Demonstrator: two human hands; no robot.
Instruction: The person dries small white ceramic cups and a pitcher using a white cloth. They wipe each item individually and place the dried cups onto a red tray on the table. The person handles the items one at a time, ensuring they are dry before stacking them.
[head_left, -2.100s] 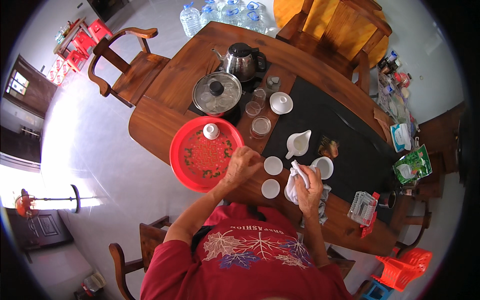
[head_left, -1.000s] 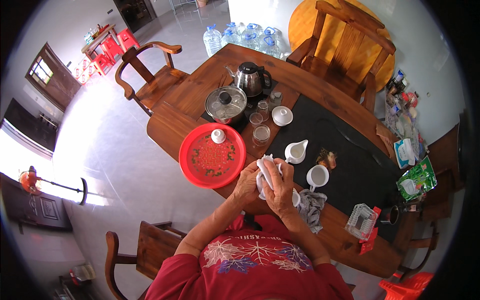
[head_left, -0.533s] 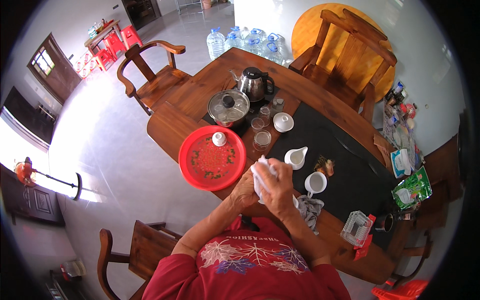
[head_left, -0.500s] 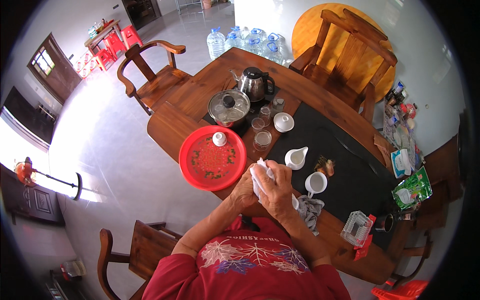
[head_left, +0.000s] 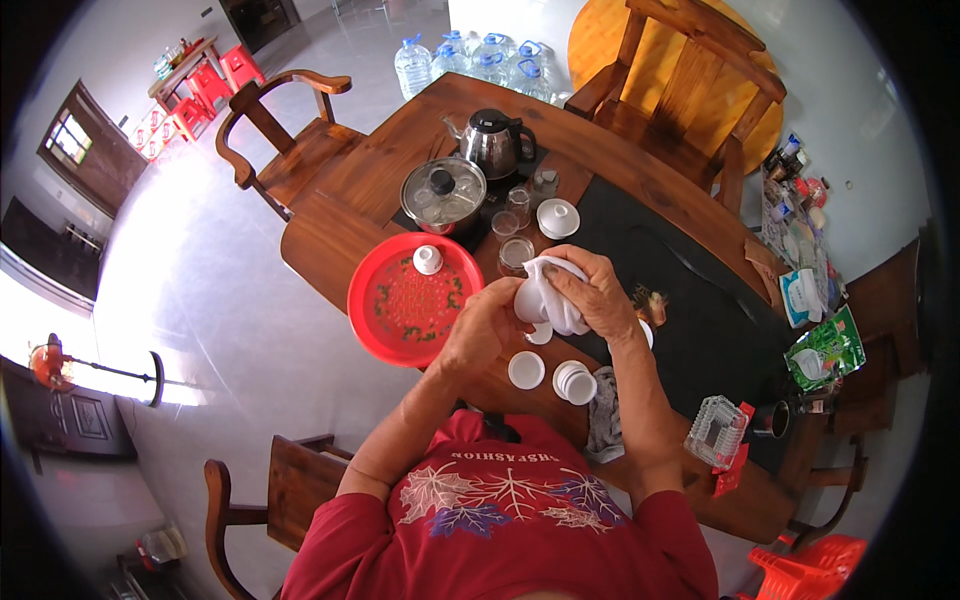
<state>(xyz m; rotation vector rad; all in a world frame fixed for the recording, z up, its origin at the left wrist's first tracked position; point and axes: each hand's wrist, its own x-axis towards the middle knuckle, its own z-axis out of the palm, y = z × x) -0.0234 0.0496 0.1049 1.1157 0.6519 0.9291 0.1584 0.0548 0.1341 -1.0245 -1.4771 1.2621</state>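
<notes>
My left hand (head_left: 482, 325) pinches a small white teacup (head_left: 527, 299) by its side, above the table's near edge. Wrapped over the cup's right side is a white cloth (head_left: 558, 302), gripped by my right hand (head_left: 598, 290). Just below my hands stand a stack of small white cups (head_left: 575, 384) and a round white piece (head_left: 526, 370). To the left, a red tray (head_left: 362, 335) carries one white cup (head_left: 427, 260) on its far side. A grey rag (head_left: 604, 420) lies beside my right forearm. My hands and forearm partly hide other white ware behind them.
Beyond the tray are a glass-lidded pot (head_left: 443, 198), a steel kettle (head_left: 490, 145), small glasses (head_left: 516, 255) and a lidded white bowl (head_left: 558, 218). At right lie a clear plastic tray (head_left: 717, 430) and a green pouch (head_left: 826, 362). Wooden chairs (head_left: 290, 160) surround the table.
Both hands have moved up and farther over the table, with the cup and cloth. The cup now shows between them, and the stacked cups below have come into sight. My view has shifted slightly.
</notes>
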